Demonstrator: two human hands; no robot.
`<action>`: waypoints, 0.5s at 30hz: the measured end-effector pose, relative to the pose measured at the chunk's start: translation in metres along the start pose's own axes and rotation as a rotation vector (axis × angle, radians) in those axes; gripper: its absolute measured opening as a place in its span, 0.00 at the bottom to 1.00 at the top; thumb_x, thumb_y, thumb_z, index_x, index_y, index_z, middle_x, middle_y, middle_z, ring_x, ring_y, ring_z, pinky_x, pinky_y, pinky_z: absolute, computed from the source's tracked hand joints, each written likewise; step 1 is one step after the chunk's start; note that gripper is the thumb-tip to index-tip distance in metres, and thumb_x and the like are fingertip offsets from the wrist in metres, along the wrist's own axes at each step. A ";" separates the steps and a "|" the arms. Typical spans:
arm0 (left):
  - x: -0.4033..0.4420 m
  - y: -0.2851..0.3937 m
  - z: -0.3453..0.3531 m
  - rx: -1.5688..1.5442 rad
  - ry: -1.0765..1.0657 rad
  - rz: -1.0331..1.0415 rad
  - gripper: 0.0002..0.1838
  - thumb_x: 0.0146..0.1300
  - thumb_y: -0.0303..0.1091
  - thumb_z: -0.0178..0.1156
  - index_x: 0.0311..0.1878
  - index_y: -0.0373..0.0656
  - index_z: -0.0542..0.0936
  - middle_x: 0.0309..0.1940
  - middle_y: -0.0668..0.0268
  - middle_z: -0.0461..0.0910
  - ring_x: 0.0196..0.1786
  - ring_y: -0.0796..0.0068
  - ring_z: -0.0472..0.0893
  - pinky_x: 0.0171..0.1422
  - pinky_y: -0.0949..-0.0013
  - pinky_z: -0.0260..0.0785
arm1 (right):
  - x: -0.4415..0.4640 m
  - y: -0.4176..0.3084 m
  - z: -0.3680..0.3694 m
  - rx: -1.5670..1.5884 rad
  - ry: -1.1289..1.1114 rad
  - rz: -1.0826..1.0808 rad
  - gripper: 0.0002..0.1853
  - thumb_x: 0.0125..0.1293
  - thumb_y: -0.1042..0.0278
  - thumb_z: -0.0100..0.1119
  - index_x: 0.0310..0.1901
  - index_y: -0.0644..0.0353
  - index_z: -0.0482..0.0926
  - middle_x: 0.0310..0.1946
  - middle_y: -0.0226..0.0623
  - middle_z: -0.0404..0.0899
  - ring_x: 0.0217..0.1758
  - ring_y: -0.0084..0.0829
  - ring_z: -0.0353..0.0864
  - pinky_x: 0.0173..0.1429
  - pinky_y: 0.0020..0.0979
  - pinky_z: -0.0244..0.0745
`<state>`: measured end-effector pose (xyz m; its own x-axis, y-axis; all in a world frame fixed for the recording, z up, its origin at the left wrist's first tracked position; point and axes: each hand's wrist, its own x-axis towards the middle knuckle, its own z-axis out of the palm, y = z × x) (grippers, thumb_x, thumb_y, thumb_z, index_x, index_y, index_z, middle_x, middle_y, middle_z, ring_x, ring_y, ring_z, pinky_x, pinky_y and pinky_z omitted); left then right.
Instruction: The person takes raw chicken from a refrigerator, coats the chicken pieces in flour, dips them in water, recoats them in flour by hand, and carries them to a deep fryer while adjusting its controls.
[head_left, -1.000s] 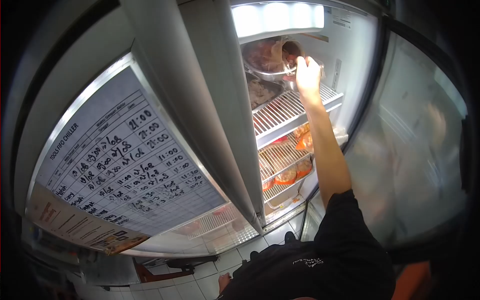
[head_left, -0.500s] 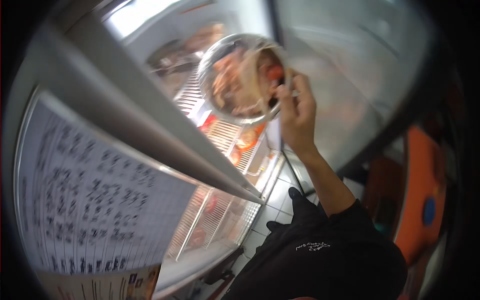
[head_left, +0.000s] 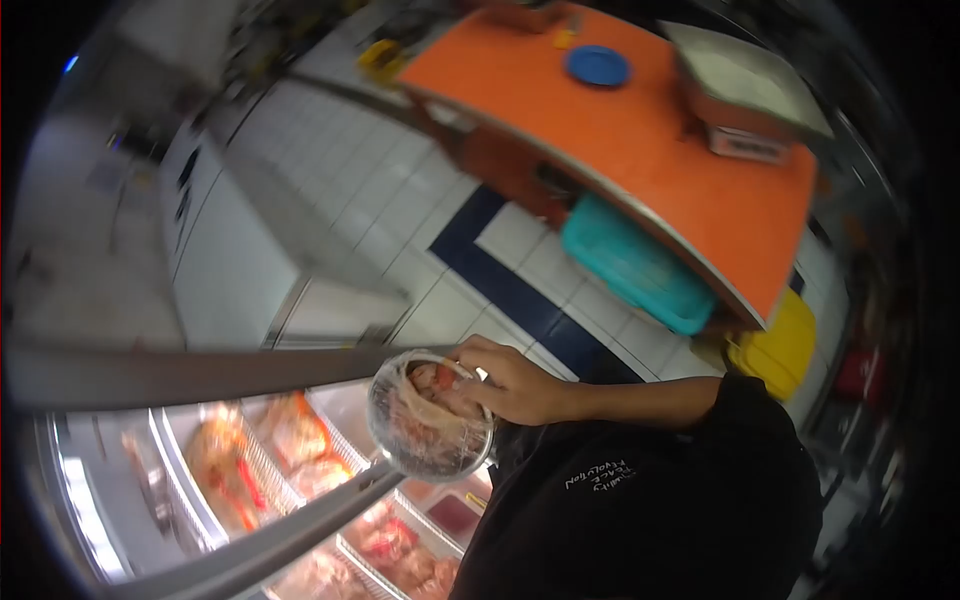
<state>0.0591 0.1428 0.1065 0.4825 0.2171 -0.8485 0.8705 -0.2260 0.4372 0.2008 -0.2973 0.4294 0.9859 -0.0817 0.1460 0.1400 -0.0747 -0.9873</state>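
My right hand (head_left: 520, 385) grips the rim of a round bowl (head_left: 435, 430) and holds it in front of my body. Clear plastic film seems to cover the bowl, with pale brownish pieces of food and something red showing through. Behind and below the bowl is a lit refrigerator compartment, where bags of raw meat (head_left: 300, 435) lie on wire racks. A grey frame bar (head_left: 200, 378) of the refrigerator passes close beside the bowl. My left hand is out of view.
An orange table (head_left: 500, 85) holds a blue plate (head_left: 598, 66) and a scale with a wide pan (head_left: 745, 85). Under it sits a teal crate (head_left: 635, 265), with a yellow container (head_left: 780, 345) by its end. A white chest-like unit (head_left: 230, 260) stands on the tiled floor.
The view has swung away from the refrigerator's inside toward the orange table. My right hand has brought the bowl out from the racks and nearer my body.
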 end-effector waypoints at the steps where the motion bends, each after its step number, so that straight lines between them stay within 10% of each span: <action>1: 0.003 0.013 0.018 0.068 -0.036 0.017 0.20 0.73 0.49 0.57 0.43 0.38 0.80 0.29 0.51 0.80 0.31 0.59 0.79 0.40 0.50 0.71 | -0.021 0.016 -0.031 -0.006 0.123 0.006 0.13 0.70 0.73 0.55 0.52 0.69 0.78 0.52 0.46 0.74 0.54 0.39 0.77 0.59 0.36 0.73; 10: -0.016 0.111 0.178 0.548 -0.293 0.171 0.20 0.74 0.50 0.56 0.42 0.39 0.79 0.27 0.53 0.78 0.29 0.60 0.78 0.37 0.52 0.70 | -0.237 0.126 -0.293 -0.312 1.331 0.294 0.10 0.70 0.70 0.57 0.48 0.65 0.79 0.46 0.40 0.77 0.52 0.34 0.78 0.58 0.34 0.74; 12: -0.016 0.130 0.202 0.602 -0.334 0.208 0.20 0.74 0.50 0.55 0.42 0.39 0.78 0.27 0.54 0.78 0.29 0.60 0.78 0.36 0.52 0.70 | -0.290 0.121 -0.323 0.196 1.529 0.376 0.11 0.71 0.67 0.59 0.49 0.64 0.78 0.46 0.38 0.77 0.49 0.31 0.79 0.51 0.32 0.78; 15: -0.019 0.166 0.229 0.667 -0.369 0.263 0.20 0.74 0.50 0.55 0.42 0.40 0.78 0.27 0.55 0.78 0.28 0.61 0.77 0.35 0.52 0.69 | -0.379 0.185 -0.367 -0.208 1.796 0.440 0.12 0.71 0.66 0.57 0.45 0.67 0.78 0.51 0.50 0.75 0.54 0.42 0.76 0.61 0.39 0.70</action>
<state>0.1720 -0.1165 0.1271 0.4989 -0.2234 -0.8373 0.4358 -0.7705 0.4652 -0.1804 -0.6447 0.2143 -0.3414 -0.9375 -0.0669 -0.2154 0.1473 -0.9653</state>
